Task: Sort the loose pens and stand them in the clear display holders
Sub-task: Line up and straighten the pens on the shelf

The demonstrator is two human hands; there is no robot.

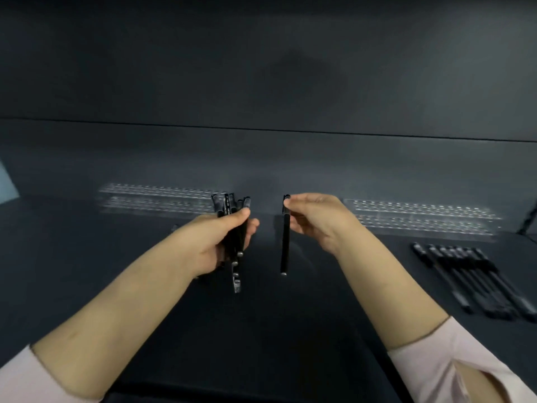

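Note:
My left hand (pixel 216 239) grips a bundle of several black pens (pixel 236 257), held upright above the dark table. My right hand (pixel 315 216) pinches the top end of a single black pen (pixel 285 248), which hangs straight down between the two hands. A clear display holder with rows of holes (pixel 151 196) stands behind my left hand. A second clear holder (pixel 421 216) stands behind and to the right of my right hand. The picture is blurred.
Several more black pens (pixel 470 274) lie side by side on the table (pixel 261 330) at the right. A dark wall rises behind the holders. A pale object (pixel 7 181) shows at the left edge.

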